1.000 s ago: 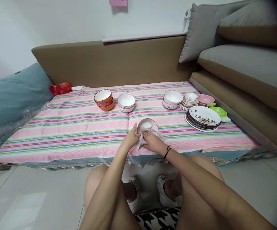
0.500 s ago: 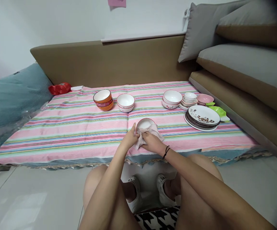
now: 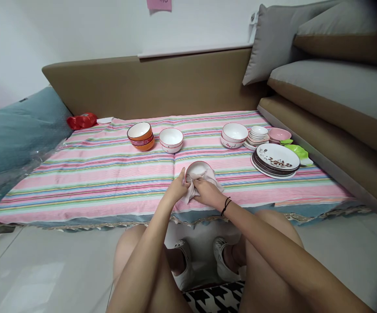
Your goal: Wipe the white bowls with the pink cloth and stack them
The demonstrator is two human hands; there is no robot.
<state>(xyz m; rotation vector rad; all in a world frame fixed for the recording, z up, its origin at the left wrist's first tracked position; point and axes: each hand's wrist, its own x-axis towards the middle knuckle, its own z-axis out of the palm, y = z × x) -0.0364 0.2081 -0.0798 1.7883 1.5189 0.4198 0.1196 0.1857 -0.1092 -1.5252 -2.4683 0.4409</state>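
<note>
A white bowl with a red rim (image 3: 197, 168) is tilted toward me near the front edge of the striped cloth. My left hand (image 3: 178, 187) grips its left side, thumb inside the rim and fingers on the outer wall. My right hand (image 3: 207, 191) is closed on a pale pink cloth (image 3: 213, 177), pressing it against the near inner side of the bowl. Part of the cloth hangs over the rim, and it hides the bowl's near side. The right fingertips are partly lost in its folds.
Stacked orange and red bowls (image 3: 139, 130) and white bowls (image 3: 171, 137) stand left of centre. To the right are more white bowls (image 3: 234, 132), small dishes (image 3: 259, 131), pink bowls (image 3: 279, 134), a green leaf-shaped dish (image 3: 297, 151) and patterned plates (image 3: 277, 158). Cushions (image 3: 332, 87) border the right side.
Both hands keep hold of the bowl and cloth in nearly the same place. The right hand and cloth have shifted very slightly; the other dishes have not moved.
</note>
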